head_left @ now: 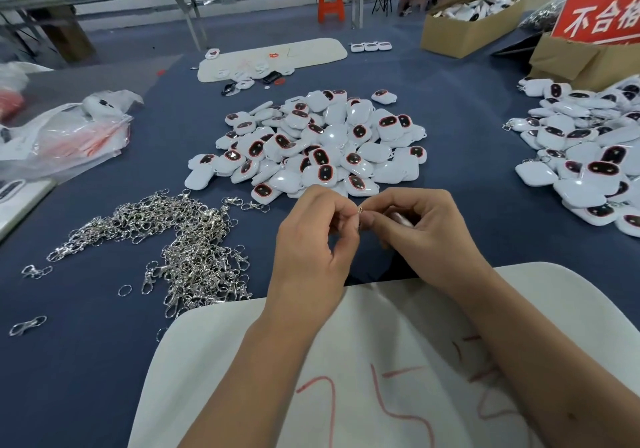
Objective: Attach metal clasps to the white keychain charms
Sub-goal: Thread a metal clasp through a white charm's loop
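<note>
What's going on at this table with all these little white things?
A person is putting metal clasps onto white keychain charms. Both hands meet over the blue table: the left hand and right hand pinch a small metal ring between the fingertips. A heap of clasps lies to the left, a pile of charms ahead, and another pile to the right.

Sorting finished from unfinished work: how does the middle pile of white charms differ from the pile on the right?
The middle pile lies straight ahead, beyond both hands, and shows no metal rings that I can make out. The right pile runs off the frame edge beside the cardboard boxes, and several charms at its near-left rim carry silver rings. Both hold the same white charms with dark, red-rimmed windows on the blue table.
</note>
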